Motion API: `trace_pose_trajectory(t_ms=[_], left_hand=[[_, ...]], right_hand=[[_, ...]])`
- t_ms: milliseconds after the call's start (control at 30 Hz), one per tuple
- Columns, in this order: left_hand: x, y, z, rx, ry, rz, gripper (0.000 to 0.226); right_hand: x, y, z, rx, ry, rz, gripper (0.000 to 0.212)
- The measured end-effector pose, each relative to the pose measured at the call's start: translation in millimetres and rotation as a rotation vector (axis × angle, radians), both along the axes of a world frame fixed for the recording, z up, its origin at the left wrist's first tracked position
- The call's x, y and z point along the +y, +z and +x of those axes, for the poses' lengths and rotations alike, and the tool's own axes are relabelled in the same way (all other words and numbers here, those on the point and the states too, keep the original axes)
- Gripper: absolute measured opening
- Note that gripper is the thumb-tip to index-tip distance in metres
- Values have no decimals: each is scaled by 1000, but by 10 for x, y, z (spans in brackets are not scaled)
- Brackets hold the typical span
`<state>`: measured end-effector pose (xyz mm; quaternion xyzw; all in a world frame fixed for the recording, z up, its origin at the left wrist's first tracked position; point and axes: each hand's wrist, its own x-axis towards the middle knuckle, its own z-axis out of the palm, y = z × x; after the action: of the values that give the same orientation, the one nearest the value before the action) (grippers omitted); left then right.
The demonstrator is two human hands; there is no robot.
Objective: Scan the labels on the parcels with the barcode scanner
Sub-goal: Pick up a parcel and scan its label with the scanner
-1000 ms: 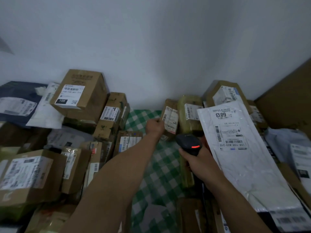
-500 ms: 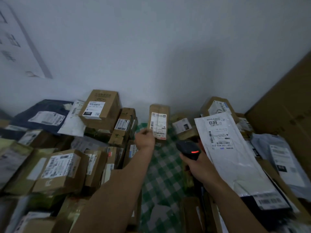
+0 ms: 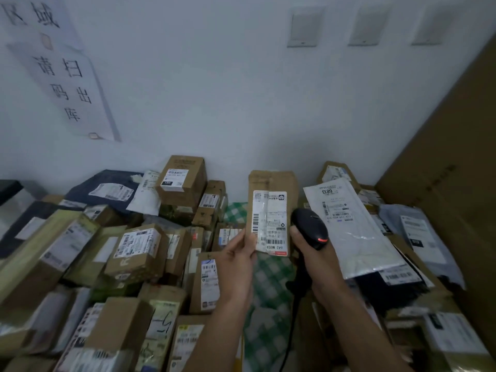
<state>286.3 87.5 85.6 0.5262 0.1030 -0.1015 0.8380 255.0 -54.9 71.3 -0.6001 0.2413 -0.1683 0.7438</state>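
My left hand (image 3: 237, 261) holds a slim brown cardboard parcel (image 3: 273, 183) upright by its lower left edge, its white barcode label (image 3: 271, 224) turned toward me. My right hand (image 3: 312, 256) grips a black barcode scanner (image 3: 308, 226) just right of the parcel. The scanner's head sits close beside the label and a red light glows on it. Its cable hangs down below my wrist.
Cardboard parcels (image 3: 137, 251) are piled at the left and front. A long white poly mailer (image 3: 349, 226) lies to the right over more bags. A large brown carton (image 3: 451, 183) stands at far right. Green checked cloth (image 3: 268, 285) shows between my arms.
My left hand has lifted the slim parcel off the pile and brought it closer, beside the scanner. My view has tilted up, showing more wall.
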Motion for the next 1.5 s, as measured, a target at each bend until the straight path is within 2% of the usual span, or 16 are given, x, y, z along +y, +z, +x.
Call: trace_pose_trajectory(t_ms=[67, 167, 233, 333, 433, 567, 667, 733, 833, 967, 1133, 1267, 1367, 1400, 1500], left_hand=[[71, 42, -134, -41, -46, 31, 19], [205, 57, -227, -74, -171, 112, 30], [311, 49, -235, -87, -293, 149, 48], [423, 20, -216, -48, -413, 111, 86], [479, 90, -216, -40, -477, 106, 82], [546, 123, -141, -100, -441, 135, 79], [562, 105, -91, -132, -379, 215, 91], [579, 98, -64, -158, -292, 308, 97], [608, 115, 5, -192, -236, 446, 80], [620, 126, 121, -215, -269, 544, 79], [634, 109, 310, -194, -352, 719, 96], [637, 311, 343, -225, -431, 846, 68], [638, 345, 469, -185, -463, 936, 94], [643, 333, 516, -174, -476, 950, 96], [630, 388, 535, -152, -500, 979, 73]], right_hand=[[46, -4, -130, -13, 57, 37, 77], [56, 48, -283, -11, 104, 99, 60], [81, 145, -373, -6, 128, 147, 49], [131, 250, -467, -26, 164, 159, 53], [147, 291, -511, -22, 189, 117, 63], [144, 314, -533, -16, 214, 7, 82], [205, 366, -551, -22, 161, -66, 76], [229, 407, -578, -11, 125, -117, 64], [233, 442, -642, 25, 181, -213, 48], [222, 461, -707, 76, 281, -383, 39], [226, 525, -713, 84, 413, -559, 31], [247, 552, -663, 126, 476, -667, 18], [270, 557, -626, 150, 488, -691, 25], [272, 549, -615, 151, 491, -684, 27], [290, 543, -593, 156, 519, -683, 34]])
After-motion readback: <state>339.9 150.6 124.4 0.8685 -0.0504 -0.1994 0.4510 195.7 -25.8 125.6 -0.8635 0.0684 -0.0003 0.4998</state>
